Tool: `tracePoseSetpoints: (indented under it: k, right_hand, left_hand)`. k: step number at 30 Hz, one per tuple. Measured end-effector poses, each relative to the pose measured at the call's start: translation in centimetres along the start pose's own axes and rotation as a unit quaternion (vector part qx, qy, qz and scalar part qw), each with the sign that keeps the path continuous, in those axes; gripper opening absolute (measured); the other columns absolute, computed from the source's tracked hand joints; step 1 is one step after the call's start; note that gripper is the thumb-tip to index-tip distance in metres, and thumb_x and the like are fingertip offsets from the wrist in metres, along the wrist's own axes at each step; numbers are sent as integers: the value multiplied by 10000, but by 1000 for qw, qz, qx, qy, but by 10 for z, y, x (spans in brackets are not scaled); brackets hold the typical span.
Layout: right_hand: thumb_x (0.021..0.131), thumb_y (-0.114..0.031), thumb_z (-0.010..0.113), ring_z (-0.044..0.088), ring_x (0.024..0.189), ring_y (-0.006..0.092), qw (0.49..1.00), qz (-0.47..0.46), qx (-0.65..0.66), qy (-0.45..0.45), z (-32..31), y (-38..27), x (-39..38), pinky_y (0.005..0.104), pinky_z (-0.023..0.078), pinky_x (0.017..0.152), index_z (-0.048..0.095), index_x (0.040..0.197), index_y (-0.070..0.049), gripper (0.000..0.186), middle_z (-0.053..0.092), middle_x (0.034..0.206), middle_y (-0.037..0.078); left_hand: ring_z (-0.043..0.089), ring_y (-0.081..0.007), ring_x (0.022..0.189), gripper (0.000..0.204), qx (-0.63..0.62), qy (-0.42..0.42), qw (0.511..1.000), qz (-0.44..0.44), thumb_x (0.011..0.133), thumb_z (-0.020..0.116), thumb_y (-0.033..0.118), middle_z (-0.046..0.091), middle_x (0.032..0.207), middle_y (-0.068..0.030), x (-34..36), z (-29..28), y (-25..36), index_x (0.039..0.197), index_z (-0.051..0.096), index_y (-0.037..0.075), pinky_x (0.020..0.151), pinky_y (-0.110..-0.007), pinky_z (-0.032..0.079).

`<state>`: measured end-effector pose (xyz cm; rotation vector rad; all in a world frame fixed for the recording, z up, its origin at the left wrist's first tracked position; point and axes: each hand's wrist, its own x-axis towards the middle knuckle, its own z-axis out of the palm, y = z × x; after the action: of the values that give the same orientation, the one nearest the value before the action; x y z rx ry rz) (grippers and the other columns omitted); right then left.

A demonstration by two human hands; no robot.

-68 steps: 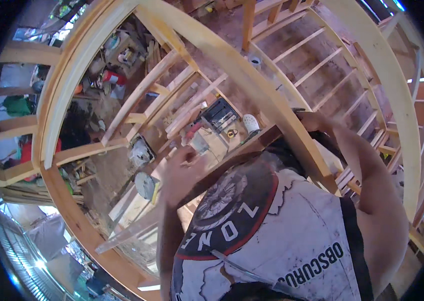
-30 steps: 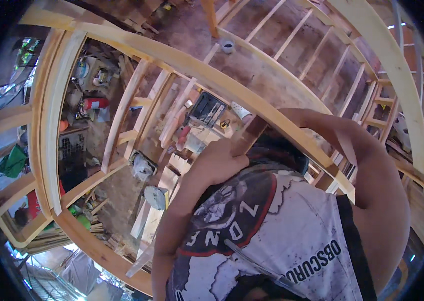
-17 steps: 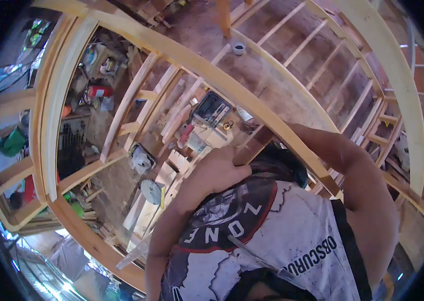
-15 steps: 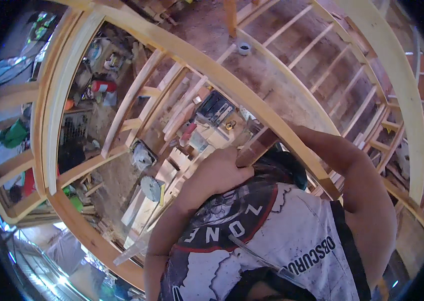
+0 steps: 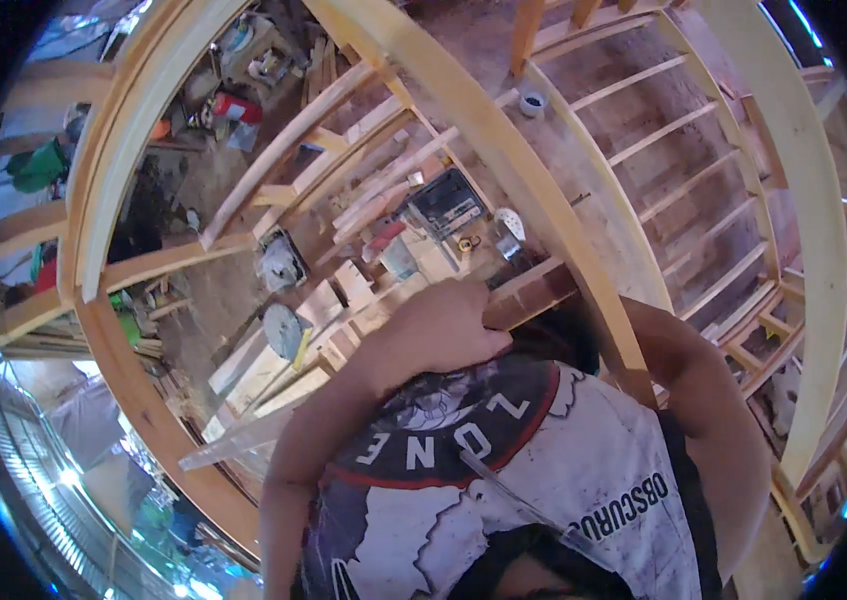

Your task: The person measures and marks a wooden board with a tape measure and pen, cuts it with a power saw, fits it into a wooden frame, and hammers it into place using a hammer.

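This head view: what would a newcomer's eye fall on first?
Probably the curved wooden beam sweeping down through the middle, with a ladder-like wooden frame to its right. Just left of the beam's lower part, the person's left hand curls over a reddish-brown board. Farther left, a round grey disc stands out.

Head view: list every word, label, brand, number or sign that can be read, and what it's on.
Shirt, dark front panel edged in red: large white capitals in an arc; wording not copied here.
Shirt, white area: smaller black capitals; also not copied.
Red container: pale patch, too small to read as a label.
Round grey disc: any markings too small to read.
Brown timber: no lettering visible.
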<state>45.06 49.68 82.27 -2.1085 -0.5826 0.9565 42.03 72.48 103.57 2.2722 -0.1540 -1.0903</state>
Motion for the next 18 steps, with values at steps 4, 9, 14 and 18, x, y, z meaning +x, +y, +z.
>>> tracePoseSetpoints:
  k: [4, 9, 14, 18]
  right_hand:
    - [865, -339, 638, 645, 1032, 327, 999, -21, -14, -21, -11, -5, 17, 430, 475, 948, 631, 1205, 9, 486, 692, 1138, 173]
    - [867, -339, 635, 646, 1029, 327, 1000, -11, -13, -10, -7, -1, 20, 429, 476, 947, 632, 1205, 9, 485, 692, 1136, 173]
    - [869, -339, 632, 647, 1027, 326, 999, 12, -3, 39, -14, -1, -2, 428, 477, 945, 632, 1204, 9, 483, 692, 1134, 172]
    - [871, -340, 629, 647, 1025, 326, 999, -3, -7, 48, -32, -1, 20, 427, 479, 944, 632, 1203, 9, 482, 692, 1133, 172]
  left_hand:
    - [661, -415, 953, 571, -5, -14, 999, -40, 742, 646, 419, 665, 967, -293, -9, -5, -5, 972, 646, -104, 877, -445, 522]
    - [666, -404, 952, 566, -17, -4, 999, -44, 731, 643, 415, 669, 963, -286, -11, -4, -5, 971, 653, -98, 885, -439, 522]
    - [664, -402, 933, 525, -6, -16, 1000, -17, 732, 633, 392, 670, 974, -289, -13, -13, 0, 964, 663, -78, 879, -446, 519]
    - [663, -405, 928, 502, -25, 20, 999, -24, 726, 632, 389, 673, 955, -280, -17, -13, -5, 963, 667, -53, 874, -459, 516]
